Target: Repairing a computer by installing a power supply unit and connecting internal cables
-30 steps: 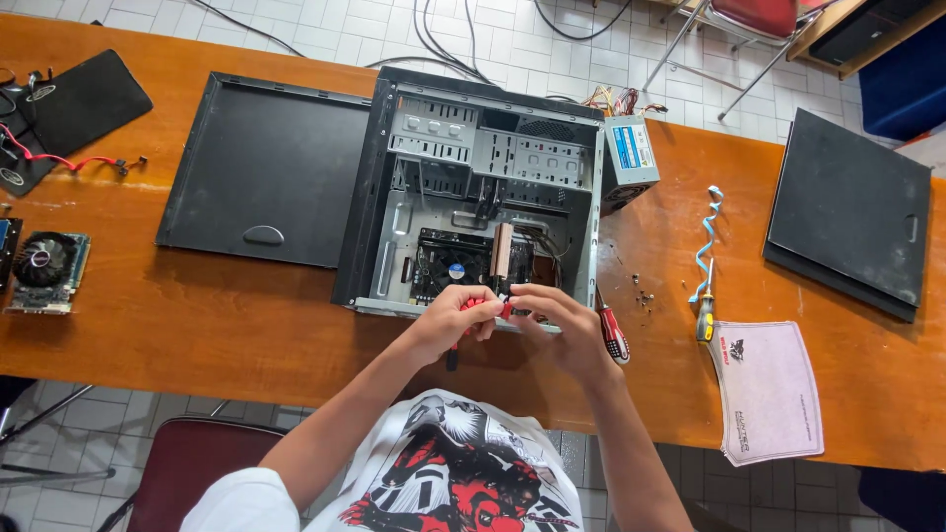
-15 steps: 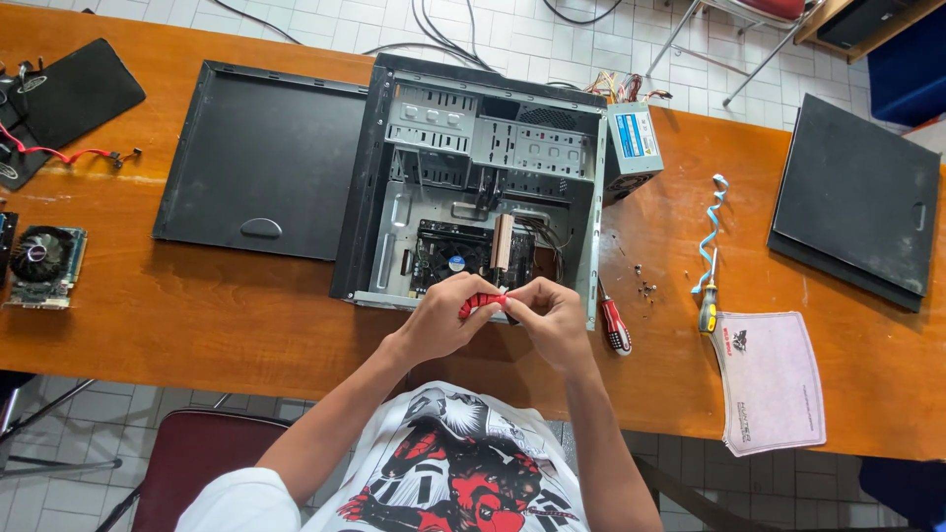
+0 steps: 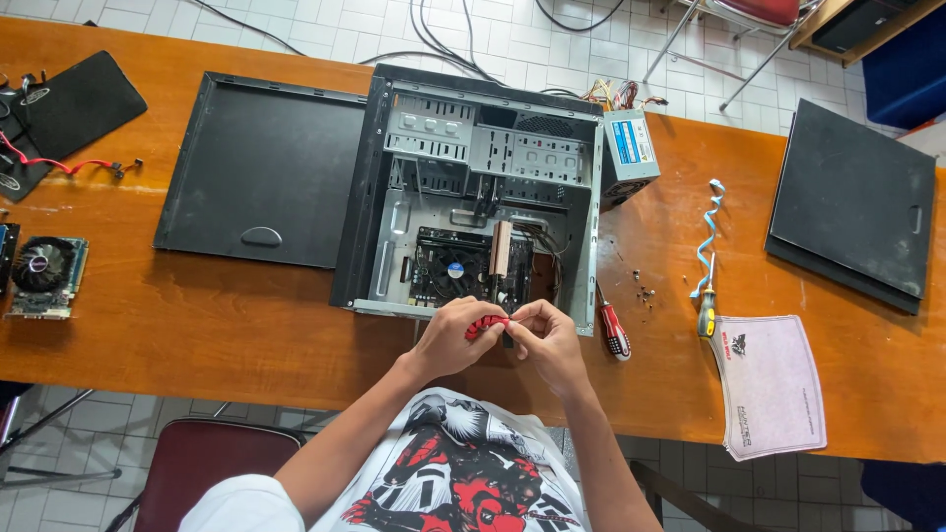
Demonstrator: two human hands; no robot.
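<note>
The left hand (image 3: 448,335) and the right hand (image 3: 544,338) meet at the near edge of the open computer case (image 3: 473,192), both closed on a small red cable (image 3: 486,326) pinched between their fingertips — the cable sits just at 6 o'clock of the case's lower rim, above the table (image 3: 197,325). Inside the case, the motherboard with its round cooler (image 3: 455,268) lies at 12 o'clock of the hands. A red-handled screwdriver (image 3: 615,333) rests on the table at 3 o'clock of the right hand, just beside it. The grey power supply (image 3: 631,153) stands at the case's upper right corner, touching it. The case's black side panel (image 3: 261,177) lies flat at 9 o'clock of the case — and farther that way, at the table's left end, a graphics card (image 3: 44,276) with a fan. A second black panel (image 3: 852,202) lies well apart at 2 o'clock.
</note>
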